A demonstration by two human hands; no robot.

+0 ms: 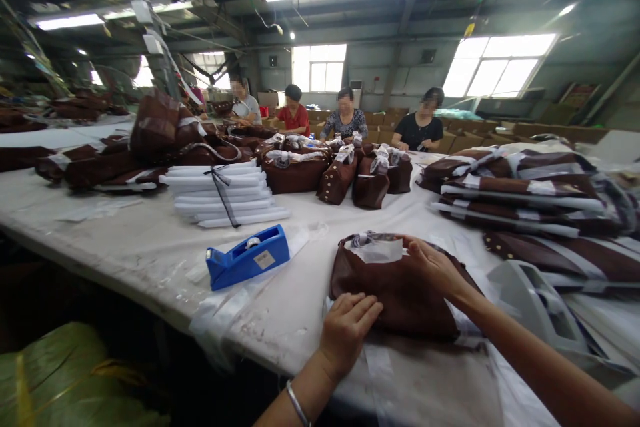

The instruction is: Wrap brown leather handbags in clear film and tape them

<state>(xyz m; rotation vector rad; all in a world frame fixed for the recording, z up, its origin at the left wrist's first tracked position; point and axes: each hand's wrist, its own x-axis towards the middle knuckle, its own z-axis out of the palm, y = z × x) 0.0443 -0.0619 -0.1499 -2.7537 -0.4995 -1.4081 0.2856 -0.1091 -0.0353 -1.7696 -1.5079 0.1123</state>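
A dark brown leather handbag lies on the table right in front of me, with white wrapping around its handle at the top edge. My left hand rests on the bag's lower left front, its fingers stretched out flat against the leather. Across the upper right part of the bag lies my right hand, palm down with fingers extended toward the wrapped handle. Neither hand is closed around anything. Under the bag's right end, a strip of clear plastic shows.
A blue tape dispenser stands to the left, and a grey one to the right. Beyond are a tied stack of white padding, upright brown handbags and a pile of flat bags. Several people work across the table.
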